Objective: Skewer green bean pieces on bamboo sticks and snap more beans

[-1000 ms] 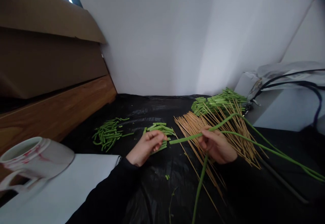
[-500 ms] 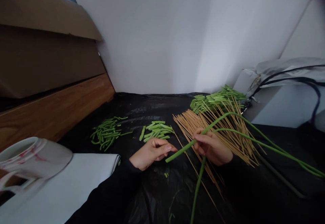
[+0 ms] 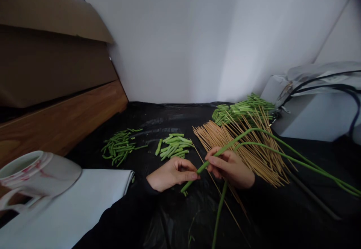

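A long green stem, looking like a garlic scape point(image 3: 234, 140), slants across the middle and bends away to the right. My left hand point(image 3: 174, 174) pinches it near its cut lower end between thumb and fingertips. Higher up the same stem, my right hand point(image 3: 232, 168) has its thumb and fingers closed round it. Another long stem point(image 3: 218, 219) passes by my right hand and hangs toward the front edge. Just behind my left hand lies a small pile of short cut pieces point(image 3: 175, 145). Beneath and beyond my right hand, thin bamboo skewers point(image 3: 214, 134) spread in a loose bundle.
Black plastic sheeting point(image 3: 158, 117) covers the surface. Thin green ends point(image 3: 120, 147) are heaped at left, and a larger stack of cut pieces point(image 3: 242, 110) sits behind the skewers. A mug point(image 3: 56, 175) stands on white paper point(image 3: 93, 192). Cardboard point(image 3: 50, 64) and cables point(image 3: 324, 79) flank the sides.
My left hand has closed onto the stem near its end, where before it was just beside it. My right hand has slid slightly left and down along the stem.
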A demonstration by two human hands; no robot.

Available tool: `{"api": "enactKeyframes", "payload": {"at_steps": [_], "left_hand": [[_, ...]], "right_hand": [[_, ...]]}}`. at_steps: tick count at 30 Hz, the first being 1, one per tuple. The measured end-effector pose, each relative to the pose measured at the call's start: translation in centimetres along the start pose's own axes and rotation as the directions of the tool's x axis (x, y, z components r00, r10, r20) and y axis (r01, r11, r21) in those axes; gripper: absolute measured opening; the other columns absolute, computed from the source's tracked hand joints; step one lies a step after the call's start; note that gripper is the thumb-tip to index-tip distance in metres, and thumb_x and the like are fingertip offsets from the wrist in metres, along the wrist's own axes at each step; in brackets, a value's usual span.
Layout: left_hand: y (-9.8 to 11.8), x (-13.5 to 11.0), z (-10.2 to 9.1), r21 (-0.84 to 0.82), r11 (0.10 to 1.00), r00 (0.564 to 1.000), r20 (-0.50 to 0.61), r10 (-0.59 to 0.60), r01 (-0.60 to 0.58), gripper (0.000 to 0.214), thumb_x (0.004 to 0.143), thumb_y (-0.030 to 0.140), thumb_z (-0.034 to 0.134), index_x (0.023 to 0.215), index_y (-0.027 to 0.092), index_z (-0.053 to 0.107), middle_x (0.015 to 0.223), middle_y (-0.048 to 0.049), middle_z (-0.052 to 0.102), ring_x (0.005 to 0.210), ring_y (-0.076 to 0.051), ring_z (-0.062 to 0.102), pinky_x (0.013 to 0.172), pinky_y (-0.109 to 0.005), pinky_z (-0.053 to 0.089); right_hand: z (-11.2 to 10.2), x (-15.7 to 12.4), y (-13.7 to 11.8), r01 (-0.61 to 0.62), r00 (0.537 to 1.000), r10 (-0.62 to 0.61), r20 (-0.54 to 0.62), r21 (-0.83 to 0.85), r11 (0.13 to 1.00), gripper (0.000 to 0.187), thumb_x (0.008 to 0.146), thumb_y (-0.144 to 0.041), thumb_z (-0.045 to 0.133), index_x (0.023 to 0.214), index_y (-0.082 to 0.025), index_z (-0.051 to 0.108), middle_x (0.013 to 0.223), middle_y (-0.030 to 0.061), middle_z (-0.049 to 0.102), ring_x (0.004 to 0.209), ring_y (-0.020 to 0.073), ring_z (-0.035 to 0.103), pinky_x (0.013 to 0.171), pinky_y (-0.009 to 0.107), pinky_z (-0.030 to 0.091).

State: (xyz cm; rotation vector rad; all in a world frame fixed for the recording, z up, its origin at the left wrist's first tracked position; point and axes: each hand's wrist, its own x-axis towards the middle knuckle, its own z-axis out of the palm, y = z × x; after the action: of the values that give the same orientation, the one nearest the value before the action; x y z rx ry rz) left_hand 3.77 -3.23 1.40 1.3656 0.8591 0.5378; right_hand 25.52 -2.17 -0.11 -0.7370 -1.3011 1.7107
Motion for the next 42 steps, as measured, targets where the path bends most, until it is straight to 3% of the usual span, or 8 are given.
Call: {"api": "enactKeyframes", "payload": {"at_steps": [5,14,23,27,30,34,38,42], "left_hand": [[-0.3,0.2,0.6,-0.105,0.994,0.995,-0.101,0.018,-0.029,0.034,0.072,0.042,0.075,0.082,0.011,0.068,0.061,0.0040,0.049,0.048,-0.004,0.031,0.043,-0.020,0.017],[-0.7,0.7,1.4,-0.455,0.875,0.959,-0.280,0.034,-0.164,0.029,0.070,0.033,0.079,0.080,0.011,0.063,0.062,0.0051,0.044,0.046,-0.002,0.027,0.042,-0.017,0.016],[-0.7,1.0,0.1,-0.654,0.705,0.943,-0.325,0.067,-0.276,0.017,0.078,0.024,0.073,0.081,0.011,0.062,0.051,0.0069,0.038,0.044,-0.002,0.032,0.044,-0.012,0.027],[-0.1,0.7,-0.7,-0.694,0.648,0.921,-0.389,0.029,-0.313,0.021,0.076,0.026,0.074,0.085,0.013,0.061,0.070,0.0009,0.053,0.060,-0.007,0.050,0.054,-0.016,0.041],[0.2,0.5,-0.3,-0.605,0.753,0.937,-0.346,0.043,-0.258,0.020,0.081,0.032,0.067,0.083,0.014,0.059,0.078,-0.0020,0.057,0.060,-0.008,0.051,0.049,-0.017,0.038],[0.0,0.3,0.8,-0.296,0.947,0.975,-0.211,0.065,-0.127,0.029,0.087,0.042,0.058,0.084,0.013,0.061,0.061,0.0034,0.046,0.043,-0.004,0.028,0.038,-0.018,0.013],[-0.3,0.1,0.9,-0.104,0.995,0.999,-0.048,-0.007,0.001,0.034,0.077,0.046,0.069,0.082,0.013,0.063,0.053,0.0074,0.038,0.044,-0.004,0.024,0.041,-0.020,0.013],[-0.3,-0.1,0.5,-0.119,0.992,0.999,-0.005,-0.042,0.041,0.035,0.073,0.046,0.073,0.077,0.013,0.063,0.053,0.0072,0.039,0.044,-0.004,0.023,0.042,-0.022,0.011]], "right_hand": [[0.0,0.1,-0.7,0.030,0.997,-0.019,-0.077,0.146,0.989,0.024,0.077,-0.038,0.071,0.079,-0.017,0.060,0.060,-0.0017,0.065,0.041,0.0055,0.052,0.038,0.015,0.036],[-0.1,0.5,-0.1,0.072,0.992,-0.058,-0.111,0.123,0.990,0.021,0.074,-0.033,0.074,0.078,-0.018,0.060,0.069,0.0012,0.072,0.045,0.0069,0.057,0.039,0.016,0.039],[0.5,0.3,1.4,0.050,0.995,-0.056,-0.081,-0.071,0.996,0.024,0.073,-0.034,0.075,0.085,-0.016,0.063,0.075,0.0054,0.073,0.051,0.0104,0.062,0.040,0.018,0.041],[0.2,0.2,1.1,0.007,0.997,-0.010,-0.078,-0.040,0.999,0.026,0.073,-0.037,0.075,0.075,-0.016,0.060,0.059,0.0009,0.068,0.043,0.0074,0.056,0.039,0.016,0.038],[0.2,0.1,1.0,-0.038,0.999,0.037,-0.037,-0.038,0.999,0.027,0.073,-0.038,0.075,0.075,-0.016,0.060,0.056,-0.0006,0.066,0.041,0.0064,0.053,0.038,0.016,0.036],[0.5,0.0,1.0,-0.052,0.999,0.052,-0.010,-0.077,0.996,0.025,0.073,-0.038,0.074,0.076,-0.016,0.062,0.054,-0.0019,0.064,0.040,0.0060,0.051,0.039,0.017,0.036],[0.7,-0.2,0.8,-0.098,0.995,0.101,0.018,-0.112,0.989,0.027,0.071,-0.038,0.076,0.076,-0.015,0.062,0.053,-0.0022,0.063,0.040,0.0059,0.050,0.038,0.017,0.035],[0.2,0.0,0.1,-0.087,0.995,0.087,-0.038,0.006,0.996,0.030,0.071,-0.041,0.076,0.078,-0.016,0.061,0.051,-0.0038,0.060,0.038,0.0052,0.048,0.037,0.015,0.033]]}}
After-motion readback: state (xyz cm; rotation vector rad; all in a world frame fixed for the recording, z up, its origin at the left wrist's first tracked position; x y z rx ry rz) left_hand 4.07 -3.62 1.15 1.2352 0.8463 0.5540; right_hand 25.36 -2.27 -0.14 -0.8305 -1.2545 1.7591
